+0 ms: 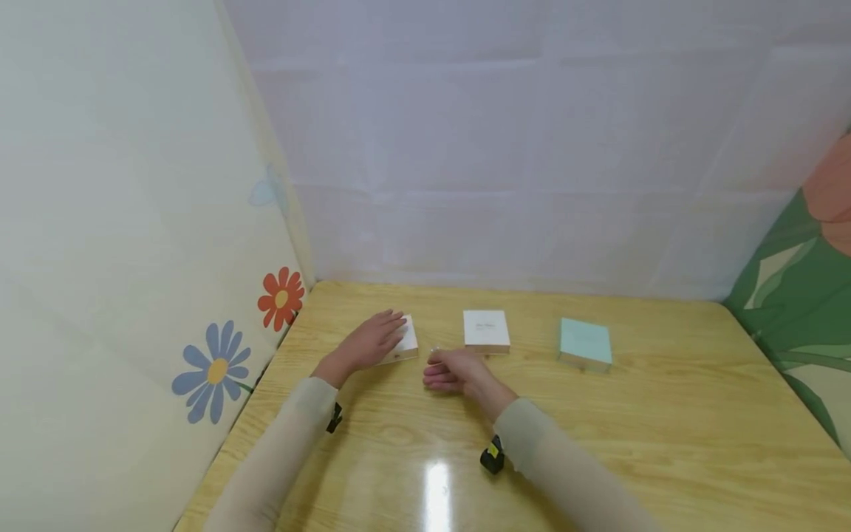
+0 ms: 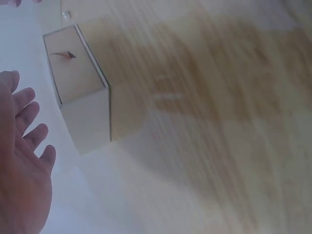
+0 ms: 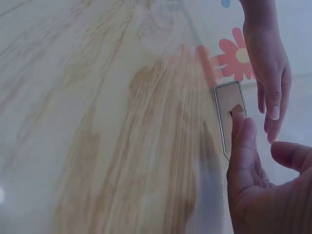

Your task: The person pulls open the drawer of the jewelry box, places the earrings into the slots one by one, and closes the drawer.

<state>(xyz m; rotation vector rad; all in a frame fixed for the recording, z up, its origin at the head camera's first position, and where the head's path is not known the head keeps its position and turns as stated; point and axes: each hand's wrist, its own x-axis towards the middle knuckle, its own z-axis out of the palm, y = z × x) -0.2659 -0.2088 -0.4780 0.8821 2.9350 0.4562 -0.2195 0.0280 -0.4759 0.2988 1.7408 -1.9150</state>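
Observation:
My left hand [image 1: 374,341] is over the leftmost white box [image 1: 407,344], with extended fingers covering part of its lid. In the left wrist view, the box front [image 2: 77,68] shows a small brown ribbon tab [image 2: 64,54]. To the right of this box is my right hand [image 1: 455,372], its fingers bent loosely and holding nothing. The right wrist view shows its thumb [image 3: 290,153] apart from the fingers. A small clear, shiny object [image 1: 435,349] appears just beyond the right hand; its kind is too small to make out.
A second white box [image 1: 486,329] with small print on its lid stands beyond the right hand. Farther right sits a light turquoise box [image 1: 585,343]. The wooden table [image 1: 665,414] meets a pale backdrop [image 1: 505,185] behind and a flowered panel [image 1: 133,222] at left.

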